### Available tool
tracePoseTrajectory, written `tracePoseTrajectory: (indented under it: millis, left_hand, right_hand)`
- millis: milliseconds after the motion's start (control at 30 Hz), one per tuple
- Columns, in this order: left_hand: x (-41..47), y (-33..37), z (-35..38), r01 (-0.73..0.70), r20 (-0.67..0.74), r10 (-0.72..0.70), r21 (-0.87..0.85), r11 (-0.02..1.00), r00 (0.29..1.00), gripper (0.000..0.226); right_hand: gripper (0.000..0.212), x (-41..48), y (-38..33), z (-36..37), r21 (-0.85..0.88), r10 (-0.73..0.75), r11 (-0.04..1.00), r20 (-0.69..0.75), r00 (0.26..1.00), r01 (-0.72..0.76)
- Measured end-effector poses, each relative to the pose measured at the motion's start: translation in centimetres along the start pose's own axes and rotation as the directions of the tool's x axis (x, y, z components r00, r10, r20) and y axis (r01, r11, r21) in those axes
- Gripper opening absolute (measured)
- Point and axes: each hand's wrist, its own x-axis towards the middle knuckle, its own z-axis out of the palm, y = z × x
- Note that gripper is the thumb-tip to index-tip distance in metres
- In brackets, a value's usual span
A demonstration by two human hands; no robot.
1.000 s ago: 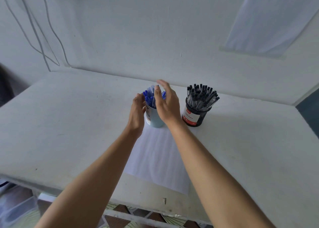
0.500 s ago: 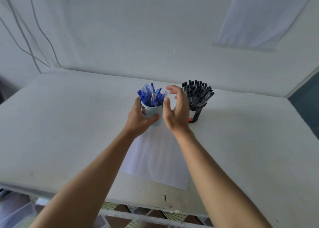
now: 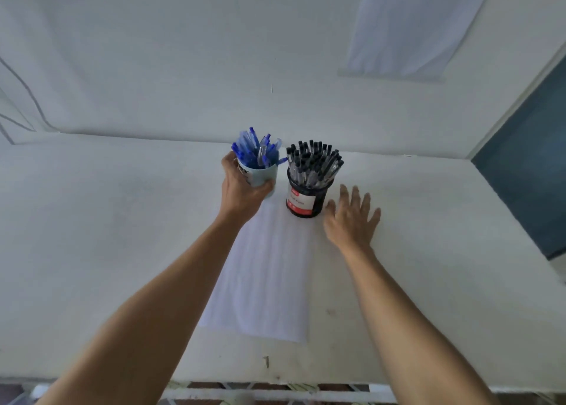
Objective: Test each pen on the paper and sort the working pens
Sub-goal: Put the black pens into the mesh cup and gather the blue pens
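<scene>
A pale blue cup full of several blue pens stands at the far end of a white sheet of paper. My left hand grips the cup from its left side, thumb across the front. Just right of it stands a black holder with a red and white label, packed with several black-capped pens. My right hand is to the right of the black holder with fingers spread and straight, holding nothing, close over the table.
The white table runs to a white wall at the back. A paper sheet hangs on the wall at upper right. A dark panel borders the table's right side. The table's front edge lies near the bottom.
My right hand has left the blue pen cup and moved right, past the black holder, opening flat. My left hand has closed around the cup.
</scene>
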Motion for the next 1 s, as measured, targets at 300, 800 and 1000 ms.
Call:
tracePoseTrajectory:
  millis: [300, 800, 1000]
  left_hand:
    - [3.3, -0.8, 2.7, 0.031, 0.044, -0.033, 0.046, 0.998, 0.998, 0.092]
    - [0.2, -5.3, -6.8, 0.049, 0.081, -0.168, 0.758, 0.651, 0.982, 0.059]
    - [-1.2, -7.8, -9.4, -0.007, 0.149, -0.234, 0.857, 0.515, 0.961, 0.070]
  right_hand:
    - [0.061, 0.3, 0.5, 0.9, -0.079, 0.010, 0.997, 0.104, 0.994, -0.002]
    - [0.066, -1.1, -4.1, -0.3, 0.861, -0.107, 0.461, -0.185, 0.977, 0.213]
    - [0.072, -1.0, -5.5, 1.3, 0.831, 0.012, 0.493, -0.301, 0.953, 0.256]
